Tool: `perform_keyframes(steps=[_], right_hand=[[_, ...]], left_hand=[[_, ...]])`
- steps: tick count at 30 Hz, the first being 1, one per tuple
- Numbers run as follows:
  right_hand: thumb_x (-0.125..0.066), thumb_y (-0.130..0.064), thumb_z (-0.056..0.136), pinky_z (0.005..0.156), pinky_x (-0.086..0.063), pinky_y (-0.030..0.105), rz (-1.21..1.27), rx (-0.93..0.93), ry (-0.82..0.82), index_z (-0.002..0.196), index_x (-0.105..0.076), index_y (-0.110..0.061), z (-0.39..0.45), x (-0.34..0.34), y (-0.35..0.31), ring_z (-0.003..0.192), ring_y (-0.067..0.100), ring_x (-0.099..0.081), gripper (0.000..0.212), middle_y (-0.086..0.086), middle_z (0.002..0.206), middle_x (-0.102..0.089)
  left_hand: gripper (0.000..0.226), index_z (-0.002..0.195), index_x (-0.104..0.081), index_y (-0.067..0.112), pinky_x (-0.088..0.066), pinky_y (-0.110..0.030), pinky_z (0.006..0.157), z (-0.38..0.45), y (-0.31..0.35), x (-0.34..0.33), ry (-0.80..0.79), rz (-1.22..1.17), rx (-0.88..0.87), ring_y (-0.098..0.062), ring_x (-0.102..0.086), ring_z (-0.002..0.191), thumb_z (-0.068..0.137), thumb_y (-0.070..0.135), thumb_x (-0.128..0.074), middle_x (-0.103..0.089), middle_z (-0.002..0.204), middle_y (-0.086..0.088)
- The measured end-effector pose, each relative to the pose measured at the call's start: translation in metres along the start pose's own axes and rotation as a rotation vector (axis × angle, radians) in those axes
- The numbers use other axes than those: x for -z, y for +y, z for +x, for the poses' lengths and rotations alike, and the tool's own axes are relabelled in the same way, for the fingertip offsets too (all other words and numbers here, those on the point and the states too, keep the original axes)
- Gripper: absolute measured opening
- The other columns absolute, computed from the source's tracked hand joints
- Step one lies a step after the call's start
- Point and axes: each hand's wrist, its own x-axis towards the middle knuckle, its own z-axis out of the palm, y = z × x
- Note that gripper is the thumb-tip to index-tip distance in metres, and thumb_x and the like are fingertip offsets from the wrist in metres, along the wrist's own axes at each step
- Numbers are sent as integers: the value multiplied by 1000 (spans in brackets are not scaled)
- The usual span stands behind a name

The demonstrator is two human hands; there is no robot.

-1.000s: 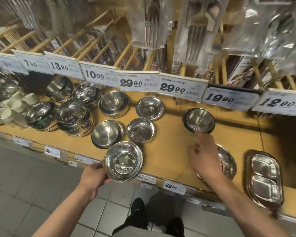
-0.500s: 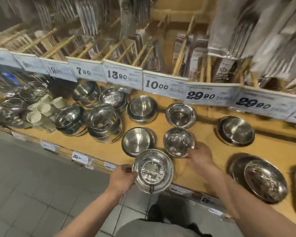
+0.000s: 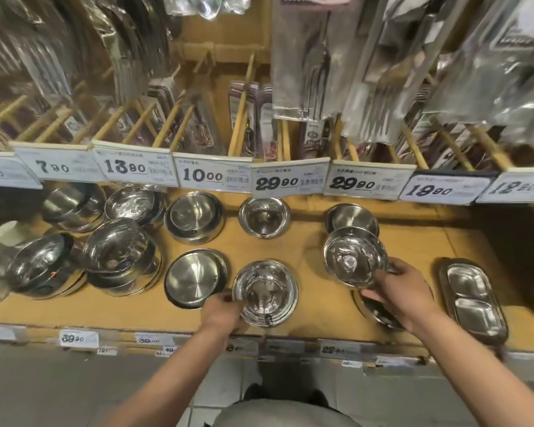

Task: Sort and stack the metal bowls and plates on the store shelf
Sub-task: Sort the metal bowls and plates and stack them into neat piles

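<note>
My left hand (image 3: 221,314) grips the near rim of a shiny metal bowl (image 3: 265,292) at the shelf's front edge. My right hand (image 3: 396,288) holds a second shiny bowl (image 3: 353,260) lifted above the wooden shelf (image 3: 305,241), just in front of a matte bowl (image 3: 352,217). A round metal plate (image 3: 373,306) lies partly hidden under my right hand. A flat matte dish (image 3: 195,277) sits left of the front bowl. Further back stand a small shiny bowl (image 3: 264,216) and a nested matte bowl (image 3: 194,217).
Stacks of shiny bowls (image 3: 122,257) fill the shelf's left side. A two-compartment metal tray (image 3: 472,297) lies at the right. Price tags (image 3: 287,181) hang along the rack above, with bagged cutlery (image 3: 305,66) on wooden pegs. Tiled floor lies below.
My right hand has picked up the small shiny bowl that sat behind the front bowl and carried it to the right, above the shelf. My left hand keeps its grip on the front bowl.
</note>
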Motion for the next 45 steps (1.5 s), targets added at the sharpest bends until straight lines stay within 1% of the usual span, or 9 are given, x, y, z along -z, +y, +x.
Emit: perform_keyframes(steps=[4,11,16,20,24,28,34,41,45], right_hand=[[-67,3,91,64,-64,32,0,-15,24,127,-63,-12,-5,10,9,87,26,-78,39,10,96,-79],[-67,6,89,60,-63,26,-1,-48,-28,121,-65,-13,-14,12,19,83,26,-78,38,11,97,-79],[-62,6,93,67,-64,32,-3,-85,-94,127,-61,-7,-21,6,32,84,27,-78,37,13,96,-78],[-61,5,94,66,-64,30,-40,-111,-140,143,-49,-5,-25,-9,44,79,25,-78,51,-3,84,-69],[-60,-1,97,70,-64,31,-96,-148,-108,136,-55,-2,-26,-24,62,80,21,-78,39,5,100,-74],[-59,-2,98,83,-63,38,-127,-145,-34,140,-53,-4,-23,-33,76,77,17,-76,43,12,121,-71],[-60,-6,99,74,-62,28,-125,-138,6,142,-52,-7,-24,-41,81,77,13,-76,44,11,125,-70],[-56,-16,102,81,-62,32,-53,-168,-18,126,-61,-2,-28,-34,75,94,24,-75,27,16,109,-74],[-57,-21,102,57,-60,25,-18,-163,26,102,-70,-4,-34,1,72,80,23,-78,21,15,92,-78]], left_hand=[[6,89,-70,10,-59,-55,88,9,1,-1,-2,-61,55,-35,-75,85,86,4,-73,-78,87,-16],[12,87,-64,19,-55,-51,97,11,-6,-3,33,-120,1,-33,-72,97,90,19,-75,-77,96,-12],[13,103,-70,0,-58,-40,91,5,-6,2,29,-208,20,-30,-72,92,95,11,-67,-77,95,-12],[20,102,-65,3,-56,-24,50,-1,-1,20,34,-365,142,-19,-59,64,100,23,-61,-66,86,-14],[29,112,-59,0,-60,-36,76,4,0,48,61,-488,191,-21,-57,69,101,27,-58,-55,79,-11],[30,117,-61,-7,-56,-24,52,12,2,76,168,-392,165,-31,-67,88,97,16,-63,-69,103,-23],[22,97,-63,-6,-58,-22,47,29,5,93,260,-314,144,-25,-68,68,88,10,-75,-70,87,-18],[17,88,-62,-5,-58,-27,78,46,0,98,287,-221,102,-10,-65,40,86,5,-76,-67,85,-16],[29,106,-62,-12,-58,-22,46,44,8,100,260,-195,83,-14,-63,36,85,3,-76,-66,81,-19]])
